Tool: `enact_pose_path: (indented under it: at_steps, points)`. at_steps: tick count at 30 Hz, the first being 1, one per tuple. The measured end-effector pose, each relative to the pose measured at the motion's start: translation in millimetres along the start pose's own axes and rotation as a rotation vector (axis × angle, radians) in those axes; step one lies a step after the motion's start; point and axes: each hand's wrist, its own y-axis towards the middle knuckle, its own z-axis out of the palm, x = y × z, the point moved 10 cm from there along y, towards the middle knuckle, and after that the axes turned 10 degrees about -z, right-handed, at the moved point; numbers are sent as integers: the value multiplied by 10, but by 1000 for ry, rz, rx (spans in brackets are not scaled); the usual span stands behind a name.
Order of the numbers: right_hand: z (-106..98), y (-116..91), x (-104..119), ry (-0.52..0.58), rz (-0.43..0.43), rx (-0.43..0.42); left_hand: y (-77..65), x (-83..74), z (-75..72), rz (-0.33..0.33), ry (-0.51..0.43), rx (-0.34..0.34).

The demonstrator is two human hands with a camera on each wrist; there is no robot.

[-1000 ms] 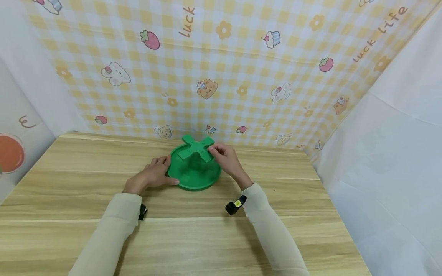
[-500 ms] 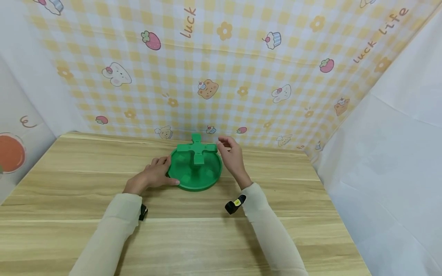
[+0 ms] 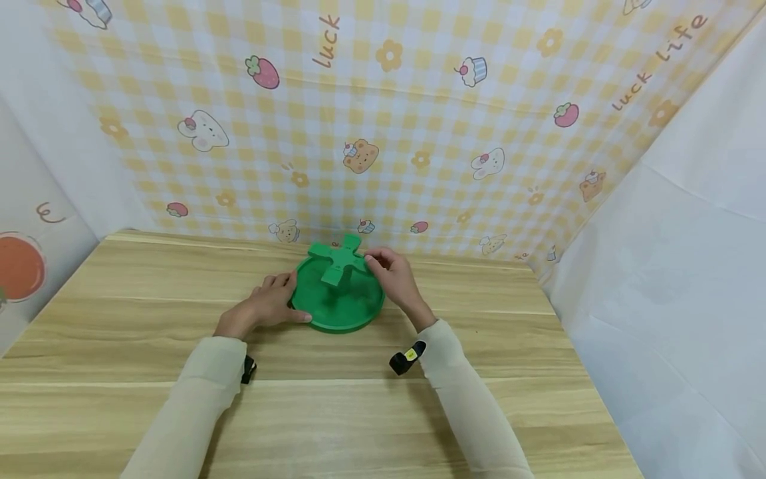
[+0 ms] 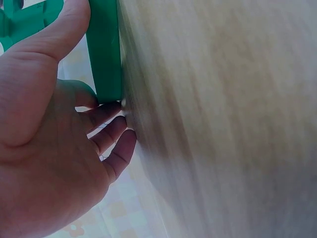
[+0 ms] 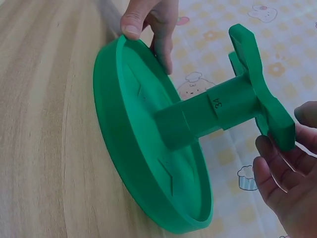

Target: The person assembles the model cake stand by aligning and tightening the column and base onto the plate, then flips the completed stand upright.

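A green round base (image 3: 338,327) with a raised rim sits on the table. From its middle rises a green post (image 5: 213,110), marked "3A" and topped by a four-armed cross piece (image 3: 344,258). My left hand (image 3: 266,305) holds the base's left rim, thumb over the edge and fingers along the outside. In the left wrist view the fingertips lie low beside the rim's outer wall (image 4: 105,59). At the cross's right side, my right hand (image 3: 397,279) pinches the end of one arm (image 5: 281,130) between thumb and fingers. The post's joint inside the base is partly hidden.
The wooden table (image 3: 311,419) extends around the base. Close behind stands a yellow checked cloth backdrop (image 3: 419,133) with cartoon prints. White cloth (image 3: 670,266) hangs at the right side, and more covers the left. A black wrist strap device (image 3: 407,357) sticks out beside my right sleeve.
The cross piece has turned above the base. My right hand came off an arm toward the back right, then returned to pinch an arm. My left hand has stayed on the rim.
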Motion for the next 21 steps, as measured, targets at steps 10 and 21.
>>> enact_pose_path:
  at_steps: [10,21]
  points:
    - [73,-41,4,9,-60,12,-16,-22,-6,11,-5,0]
    - [156,-94,55,14,-86,85,-10,0,-16,4,-3,-3]
